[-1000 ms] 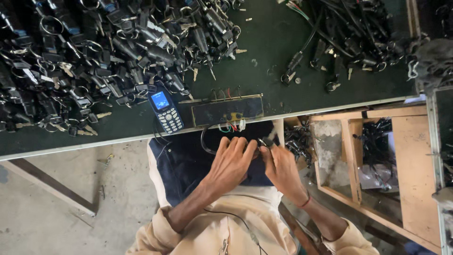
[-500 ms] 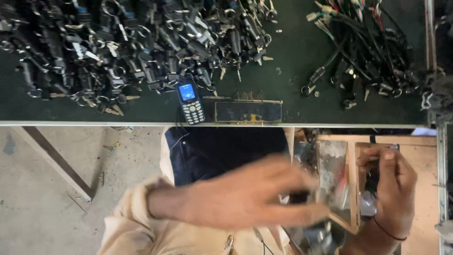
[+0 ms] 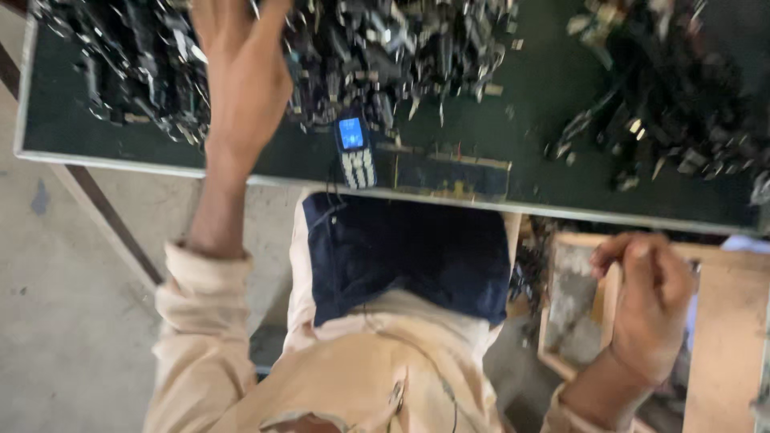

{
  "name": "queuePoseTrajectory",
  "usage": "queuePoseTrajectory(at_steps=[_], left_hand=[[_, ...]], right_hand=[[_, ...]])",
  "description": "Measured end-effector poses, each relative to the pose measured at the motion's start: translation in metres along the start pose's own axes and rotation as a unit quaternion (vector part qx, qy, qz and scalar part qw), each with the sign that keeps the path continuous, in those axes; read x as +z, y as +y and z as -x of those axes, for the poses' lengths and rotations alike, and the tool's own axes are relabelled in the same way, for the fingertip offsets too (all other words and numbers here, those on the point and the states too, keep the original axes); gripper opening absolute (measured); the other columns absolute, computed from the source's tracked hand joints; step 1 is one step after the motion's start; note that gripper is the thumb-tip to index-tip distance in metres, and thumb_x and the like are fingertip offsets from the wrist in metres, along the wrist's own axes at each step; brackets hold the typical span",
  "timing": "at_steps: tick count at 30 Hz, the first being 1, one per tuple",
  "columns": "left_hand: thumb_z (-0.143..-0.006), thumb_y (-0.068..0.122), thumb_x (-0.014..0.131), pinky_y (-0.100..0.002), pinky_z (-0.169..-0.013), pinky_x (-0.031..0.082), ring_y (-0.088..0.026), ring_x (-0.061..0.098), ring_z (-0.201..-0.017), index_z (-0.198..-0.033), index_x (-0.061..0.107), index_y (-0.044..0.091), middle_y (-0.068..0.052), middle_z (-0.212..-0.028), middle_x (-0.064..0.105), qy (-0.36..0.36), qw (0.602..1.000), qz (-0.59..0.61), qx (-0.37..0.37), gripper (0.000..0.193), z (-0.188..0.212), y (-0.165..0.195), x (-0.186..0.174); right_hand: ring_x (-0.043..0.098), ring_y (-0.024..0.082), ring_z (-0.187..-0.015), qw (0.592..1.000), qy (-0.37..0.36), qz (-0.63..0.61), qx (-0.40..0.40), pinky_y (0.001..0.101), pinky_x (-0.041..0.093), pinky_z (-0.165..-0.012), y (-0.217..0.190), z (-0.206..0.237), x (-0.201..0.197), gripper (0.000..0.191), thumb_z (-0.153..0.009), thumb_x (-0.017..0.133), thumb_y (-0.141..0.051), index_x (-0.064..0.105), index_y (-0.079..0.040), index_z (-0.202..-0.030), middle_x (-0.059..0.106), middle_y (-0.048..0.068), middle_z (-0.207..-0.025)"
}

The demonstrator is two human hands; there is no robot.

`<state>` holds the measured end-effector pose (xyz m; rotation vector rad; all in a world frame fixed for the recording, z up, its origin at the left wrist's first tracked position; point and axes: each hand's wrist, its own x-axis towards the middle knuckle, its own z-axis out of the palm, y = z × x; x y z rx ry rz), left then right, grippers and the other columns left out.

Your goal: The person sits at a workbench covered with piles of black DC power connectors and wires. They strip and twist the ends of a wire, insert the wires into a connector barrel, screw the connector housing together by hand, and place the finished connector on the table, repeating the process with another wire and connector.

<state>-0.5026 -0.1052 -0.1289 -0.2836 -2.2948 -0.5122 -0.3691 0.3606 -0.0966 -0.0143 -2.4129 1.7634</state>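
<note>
Evidently mid-fetch, the open left hand (image 3: 241, 72) spreads over the heap of dark metal-tipped plug parts (image 3: 385, 48) beneath it and must pinch one, while the right hand (image 3: 650, 309) curls closed above the wooden tray (image 3: 726, 337), its contents unclear.

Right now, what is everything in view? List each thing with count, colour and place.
table: one, dark green top with pale edge, across the upper frame
pile of small parts: one large heap, black and metallic, too blurred to count, left and middle of the table
bundle of cables: one heap, black, right of the table
mobile phone: one, dark with a lit blue screen, near the table's front edge
flat dark strip: one, right of the phone
wooden tray: one, light brown, below the table at lower right
floor: grey, at left
left hand: reaching over the pile, fingers spread
right hand: curled over the tray; whether it holds anything is hidden
</note>
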Motion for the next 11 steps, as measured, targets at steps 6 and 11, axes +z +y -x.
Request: queuePoseTrajectory(at_steps=[6,11], left_hand=[[-0.098,-0.012,0.055,-0.048,-0.110,0.044,-0.035,0.056,-0.123,-0.127,0.061,0.005,-0.013,-0.128,0.063,0.025,0.973,0.166,-0.159,0.034,0.097,0.063,0.017],[-0.098,-0.005,0.061,-0.049,-0.106,0.044,-0.037,0.056,-0.119,-0.129,0.062,0.007,-0.015,-0.125,0.062,0.004,0.956,0.125,-0.266,0.033,0.163,0.100,0.036]], right_hand=[[0.066,0.014,-0.082,0.987,-0.087,-0.015,0.131,0.0287,0.056,-0.075,0.027,-0.024,0.059,0.022,-0.108,0.056,-0.023,0.064,-0.003,-0.103,0.068,0.005,-0.094],[0.074,0.016,-0.082,0.919,-0.346,0.130,0.133,0.0275,0.061,-0.073,0.087,-0.004,0.149,0.020,-0.105,0.059,-0.020,0.073,-0.008,-0.112,0.077,0.011,-0.094]])
